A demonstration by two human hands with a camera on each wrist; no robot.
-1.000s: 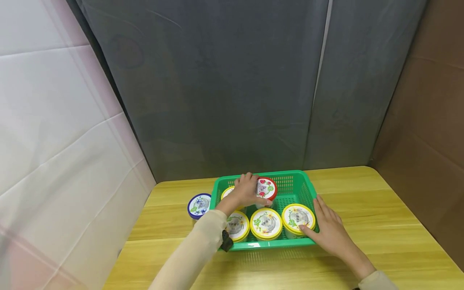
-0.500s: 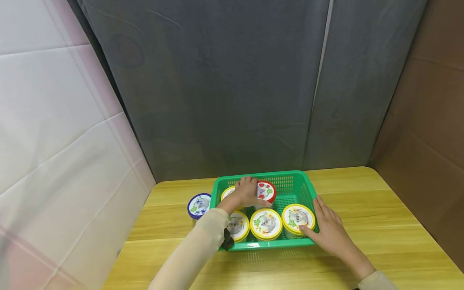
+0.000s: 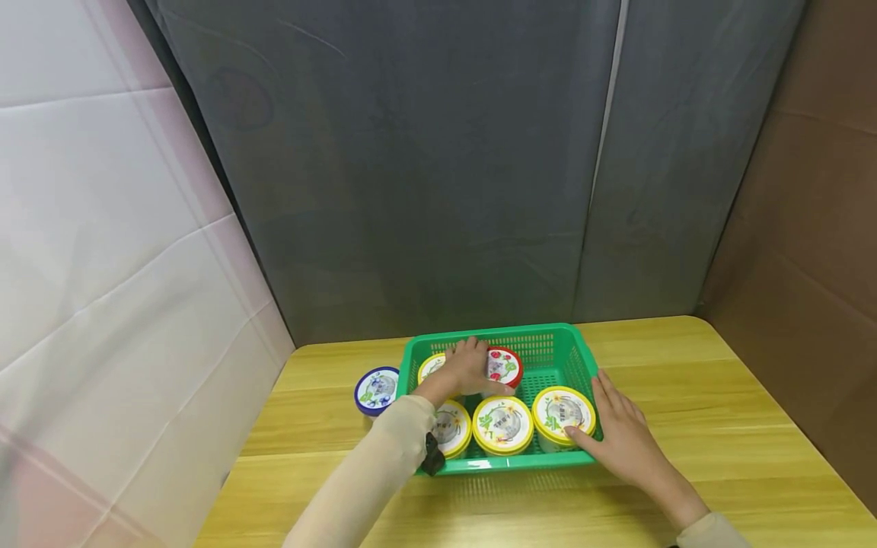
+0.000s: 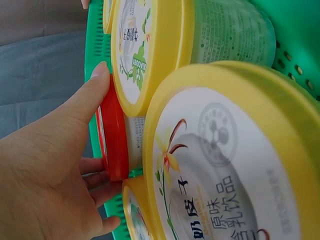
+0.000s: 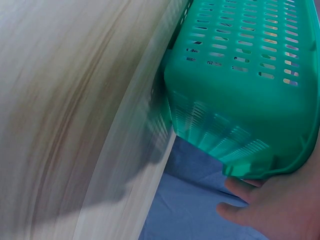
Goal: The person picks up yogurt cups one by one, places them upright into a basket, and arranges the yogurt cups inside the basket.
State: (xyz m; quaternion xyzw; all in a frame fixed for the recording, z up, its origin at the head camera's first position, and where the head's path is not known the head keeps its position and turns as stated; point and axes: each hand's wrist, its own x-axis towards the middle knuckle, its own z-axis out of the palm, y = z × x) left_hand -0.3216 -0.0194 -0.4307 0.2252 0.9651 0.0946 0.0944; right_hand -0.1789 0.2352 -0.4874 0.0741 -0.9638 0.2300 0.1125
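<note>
In the head view my left hand [image 3: 467,371] holds a red-lidded tub [image 3: 504,367] in the back row of a green plastic basket [image 3: 507,463]. The left wrist view shows my thumb and fingers around its red lid [image 4: 114,135]. My right hand [image 3: 626,430] straddles the basket's right rim, its thumb by a yellow-lidded tub [image 3: 565,415] and its fingers outside. More yellow-lidded tubs, one front centre [image 3: 503,425], one front left [image 3: 450,428] and one back left [image 3: 430,365], sit upright; my left hand and arm partly cover the left ones.
A blue-lidded tub [image 3: 377,390] stands on the wooden table [image 3: 685,380], just left of the basket. A dark grey curtain [image 3: 411,190] hangs behind, a white sheet [image 3: 123,266] on the left and a brown panel [image 3: 802,228] on the right.
My left hand and the red-lidded tub have shifted slightly down in the head view, the tub sitting a little lower in the basket. My right hand has kept its place.
</note>
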